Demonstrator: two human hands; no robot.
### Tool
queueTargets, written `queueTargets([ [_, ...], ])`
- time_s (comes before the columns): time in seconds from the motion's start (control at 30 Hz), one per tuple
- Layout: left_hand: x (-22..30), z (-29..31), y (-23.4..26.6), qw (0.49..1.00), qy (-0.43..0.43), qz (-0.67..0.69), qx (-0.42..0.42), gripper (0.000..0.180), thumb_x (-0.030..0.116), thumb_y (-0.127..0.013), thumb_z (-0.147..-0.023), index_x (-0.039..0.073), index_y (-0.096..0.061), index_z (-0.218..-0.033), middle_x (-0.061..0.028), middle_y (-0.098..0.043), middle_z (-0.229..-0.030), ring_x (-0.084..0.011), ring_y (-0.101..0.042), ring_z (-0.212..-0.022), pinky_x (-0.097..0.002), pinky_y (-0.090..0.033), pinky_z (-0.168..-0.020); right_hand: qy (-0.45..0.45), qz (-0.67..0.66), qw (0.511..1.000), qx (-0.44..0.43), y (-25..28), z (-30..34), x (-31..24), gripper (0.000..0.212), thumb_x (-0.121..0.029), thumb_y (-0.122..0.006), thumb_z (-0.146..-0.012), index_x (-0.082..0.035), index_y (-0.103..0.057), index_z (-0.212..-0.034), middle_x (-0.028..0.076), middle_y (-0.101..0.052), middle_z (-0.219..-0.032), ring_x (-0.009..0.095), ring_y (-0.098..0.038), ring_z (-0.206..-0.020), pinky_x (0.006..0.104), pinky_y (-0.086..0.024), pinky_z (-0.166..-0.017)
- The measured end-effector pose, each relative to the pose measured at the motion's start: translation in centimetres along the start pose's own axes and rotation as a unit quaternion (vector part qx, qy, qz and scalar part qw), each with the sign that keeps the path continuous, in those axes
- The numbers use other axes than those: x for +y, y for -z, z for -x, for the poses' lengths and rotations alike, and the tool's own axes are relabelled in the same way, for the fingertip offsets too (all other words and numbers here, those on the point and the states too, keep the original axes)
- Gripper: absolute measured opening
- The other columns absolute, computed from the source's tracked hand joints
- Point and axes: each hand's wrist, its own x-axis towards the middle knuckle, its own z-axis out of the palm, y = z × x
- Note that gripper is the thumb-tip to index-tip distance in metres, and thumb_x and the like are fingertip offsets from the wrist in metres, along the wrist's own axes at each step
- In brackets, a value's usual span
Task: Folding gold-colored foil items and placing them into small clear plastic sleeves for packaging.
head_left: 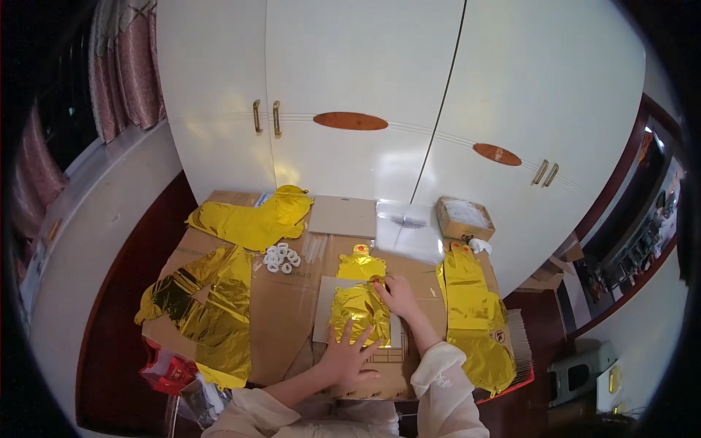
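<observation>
My left hand (pixel 349 355) lies flat with fingers spread on the near edge of the gold foil balloon (pixel 359 310), my right hand (pixel 398 295) pinching its far corner. It sits on a grey card (pixel 326 306) mid-cardboard (pixel 285 306). Bare cardboard left of the balloon, up to the white rings (pixel 282 258). More foil right of it runs off the edge. Far right of it, a small box (pixel 465 218), contents hard to make out.
</observation>
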Motion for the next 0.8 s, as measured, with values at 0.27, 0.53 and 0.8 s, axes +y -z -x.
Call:
queueTargets([
  [0.27,3.1,0.9,1.3,0.998,0.044,0.008,-0.04,0.084,0.076,-0.049,-0.079,0.027,-0.039,-0.147,-0.02,-0.025,-0.155,-0.0615,-0.016,-0.135,-0.0858,-0.011,-0.092,0.031,-0.021,0.998,0.056,-0.4,3.1,-2.0,0.039,-0.034,-0.067,-0.085,0.003,-0.067,-0.096,0.021,-0.061,-0.102,0.038,-0.057,-0.098,0.0445,-0.046,-0.087],
  [0.53,3.2,0.8,1.2,0.998,0.046,0.026,-0.026,0.085,0.077,-0.047,-0.08,0.028,-0.037,-0.148,-0.0222,-0.024,-0.155,-0.0607,-0.016,-0.136,-0.0857,-0.011,-0.092,-0.19,-0.301,0.927,-0.12,1.5,3.2,0.2,0.034,-0.023,-0.058,-0.092,-0.001,-0.064,-0.118,0.012,-0.063,-0.104,0.022,-0.059,-0.097,0.0343,-0.048,-0.087],
  [0.8,3.2,1.1,1.2,0.998,0.05,0.027,-0.001,0.083,0.075,-0.049,-0.08,0.028,-0.039,-0.147,-0.021,-0.027,-0.154,-0.0581,-0.019,-0.136,-0.0842,-0.014,-0.093,-0.097,-0.279,0.954,-0.051,1.9,3.1,1.9,0.031,-0.004,-0.058,-0.09,0.0,-0.059,-0.121,0.001,-0.061,-0.086,0.007,-0.055,-0.076,0.0209,-0.045,-0.067],
])
